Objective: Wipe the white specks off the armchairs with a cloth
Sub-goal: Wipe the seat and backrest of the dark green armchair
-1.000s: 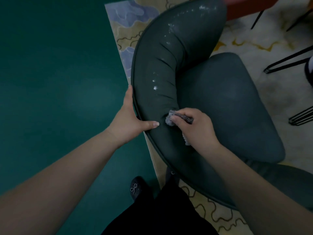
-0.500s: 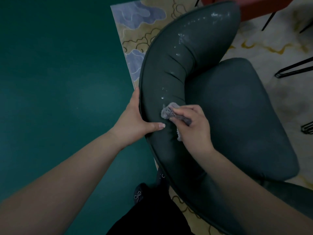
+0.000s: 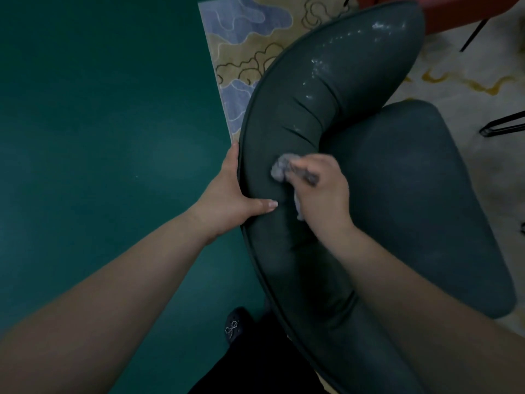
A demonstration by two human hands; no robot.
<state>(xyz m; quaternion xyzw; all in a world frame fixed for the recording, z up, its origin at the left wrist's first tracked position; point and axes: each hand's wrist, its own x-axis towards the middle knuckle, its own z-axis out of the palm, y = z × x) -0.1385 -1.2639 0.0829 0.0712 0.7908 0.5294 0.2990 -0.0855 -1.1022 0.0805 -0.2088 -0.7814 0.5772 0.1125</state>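
Observation:
A dark grey-green armchair [image 3: 397, 172] with a curved padded backrest [image 3: 298, 115] fills the middle and right. White specks [image 3: 321, 66] dot the backrest's upper stretch toward its far end. My right hand [image 3: 321, 191] grips a crumpled grey cloth [image 3: 279, 170] and presses it on the backrest's inner face. My left hand [image 3: 230, 194] holds the backrest's outer rim, fingers behind it and thumb lying across the top, close to the cloth.
A patterned rug [image 3: 250, 52] lies under the chair, beside a green floor [image 3: 99, 137]. A red seat [image 3: 443, 9] stands at the top right, black metal legs [image 3: 502, 126] at the right edge. My dark shoe [image 3: 235, 328] is near the chair's base.
My right hand has slid the cloth up the backrest toward the specks. The specks that lay just above the cloth are gone. The left hand kept its hold on the rim.

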